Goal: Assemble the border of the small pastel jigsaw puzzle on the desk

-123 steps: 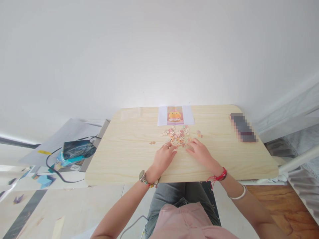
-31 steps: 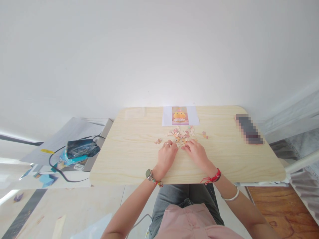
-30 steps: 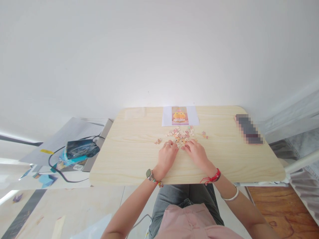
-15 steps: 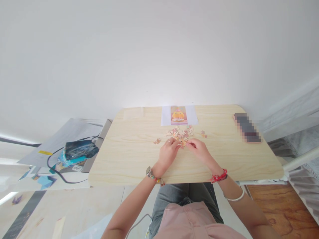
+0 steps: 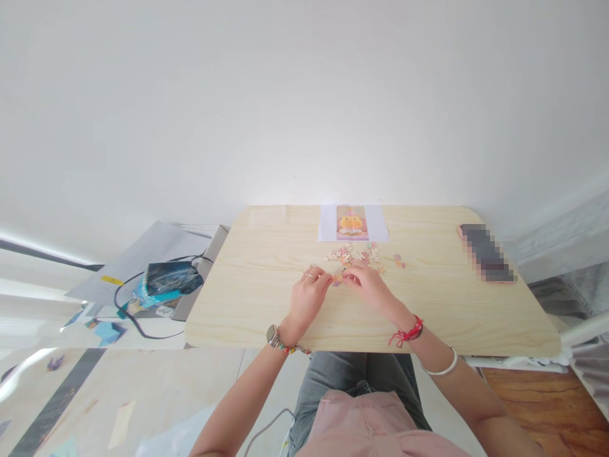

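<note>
My left hand [image 5: 308, 296] and my right hand [image 5: 371, 284] meet over the table just in front of a heap of jigsaw puzzle pieces [image 5: 354, 254]. Between my fingertips are a few small orange and purple puzzle pieces [image 5: 337, 278], pinched from both sides. Fingers partly hide them, so I cannot tell whether they are joined. Behind the heap lies a printed sheet with a picture [image 5: 353, 223] of a yellow-orange figure in a pointed hat. A few loose pieces [image 5: 399, 261] lie to the right of the heap.
The pale wooden table [image 5: 247, 298] backs onto a white wall. A phone [image 5: 487, 252], blurred out, lies near its right edge. Beyond the left edge are papers [image 5: 143, 254], a dark pouch [image 5: 174, 278] and a black strap [image 5: 136, 322]. A clear flat sheet [image 5: 269, 215] lies at the back left.
The view has shifted, so the table appears farther right. Both my hands have moved left relative to the heap, with pieces between the fingertips.
</note>
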`<state>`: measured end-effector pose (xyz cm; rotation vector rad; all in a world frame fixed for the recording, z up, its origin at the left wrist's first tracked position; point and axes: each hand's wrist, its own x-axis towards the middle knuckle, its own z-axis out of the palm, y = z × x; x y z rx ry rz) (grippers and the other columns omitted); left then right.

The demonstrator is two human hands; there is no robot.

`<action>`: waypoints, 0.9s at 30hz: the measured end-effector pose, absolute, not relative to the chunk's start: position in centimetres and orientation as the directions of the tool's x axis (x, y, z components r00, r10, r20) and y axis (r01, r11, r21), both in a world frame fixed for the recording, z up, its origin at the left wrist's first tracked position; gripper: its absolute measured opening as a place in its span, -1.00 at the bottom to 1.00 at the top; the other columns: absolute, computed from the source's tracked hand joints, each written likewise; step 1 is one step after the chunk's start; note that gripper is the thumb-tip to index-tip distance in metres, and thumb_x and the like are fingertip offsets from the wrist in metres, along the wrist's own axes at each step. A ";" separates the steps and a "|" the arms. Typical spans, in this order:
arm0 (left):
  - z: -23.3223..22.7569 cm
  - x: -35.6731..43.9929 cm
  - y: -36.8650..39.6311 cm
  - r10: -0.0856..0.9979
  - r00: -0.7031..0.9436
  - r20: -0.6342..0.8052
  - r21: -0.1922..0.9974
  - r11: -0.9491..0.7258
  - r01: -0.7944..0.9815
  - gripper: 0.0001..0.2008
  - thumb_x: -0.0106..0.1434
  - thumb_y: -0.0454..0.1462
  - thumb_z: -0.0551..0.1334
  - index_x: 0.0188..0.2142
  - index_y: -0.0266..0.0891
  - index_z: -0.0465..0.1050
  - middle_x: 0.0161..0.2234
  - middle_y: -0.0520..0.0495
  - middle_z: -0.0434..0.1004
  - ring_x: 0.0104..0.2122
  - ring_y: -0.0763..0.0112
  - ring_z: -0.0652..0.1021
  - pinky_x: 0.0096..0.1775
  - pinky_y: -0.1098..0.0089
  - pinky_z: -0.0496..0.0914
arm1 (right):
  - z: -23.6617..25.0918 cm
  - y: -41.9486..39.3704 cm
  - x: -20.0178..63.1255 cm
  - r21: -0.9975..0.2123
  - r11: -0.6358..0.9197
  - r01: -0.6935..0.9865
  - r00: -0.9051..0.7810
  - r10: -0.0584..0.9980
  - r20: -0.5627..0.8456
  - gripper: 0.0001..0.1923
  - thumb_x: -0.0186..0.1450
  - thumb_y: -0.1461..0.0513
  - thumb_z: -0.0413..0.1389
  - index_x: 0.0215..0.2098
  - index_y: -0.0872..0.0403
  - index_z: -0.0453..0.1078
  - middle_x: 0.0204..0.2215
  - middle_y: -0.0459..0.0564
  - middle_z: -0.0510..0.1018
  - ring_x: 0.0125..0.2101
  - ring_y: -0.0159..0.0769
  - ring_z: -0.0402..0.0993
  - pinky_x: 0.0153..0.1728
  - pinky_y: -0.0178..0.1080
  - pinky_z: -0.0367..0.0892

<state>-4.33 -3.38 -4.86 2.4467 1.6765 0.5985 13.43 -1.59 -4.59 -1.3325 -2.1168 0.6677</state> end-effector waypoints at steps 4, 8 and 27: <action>-5.5 -7.1 -2.5 0.958 0.169 0.230 0.309 -0.236 0.921 -0.77 0.30 -0.19 0.02 -0.29 -0.13 0.45 -0.31 -0.04 0.43 -0.28 0.42 0.43 -0.38 0.49 0.26 | -4.4 0.0 9.8 -0.444 0.516 0.733 -0.492 0.852 0.178 -0.80 0.29 0.26 -0.03 -0.38 0.12 0.42 -0.36 0.03 0.44 -0.40 -0.36 0.37 -0.36 -0.29 0.28; -5.8 -8.7 -1.7 0.982 0.098 0.162 0.278 -0.140 0.950 -0.78 0.29 -0.20 0.03 -0.31 -0.13 0.44 -0.30 -0.04 0.42 -0.28 0.40 0.43 -0.38 0.47 0.24 | -4.3 0.8 7.2 -0.387 0.568 0.727 -0.543 0.820 0.182 -0.73 0.29 0.16 0.01 -0.08 0.11 0.31 -0.12 0.05 0.39 -0.21 -0.30 0.38 -0.21 -0.15 0.35; -4.6 -4.7 -2.3 0.973 0.173 0.151 0.316 -0.214 0.924 -0.82 0.27 -0.26 0.07 -0.18 -0.12 0.41 -0.22 -0.05 0.41 -0.27 0.38 0.46 -0.40 0.47 0.28 | -5.4 -3.3 16.3 -0.294 0.115 0.949 -0.074 0.986 0.147 -0.85 0.24 0.19 0.02 -0.35 0.06 0.41 -0.35 0.02 0.44 -0.35 -0.25 0.39 -0.46 -0.29 0.21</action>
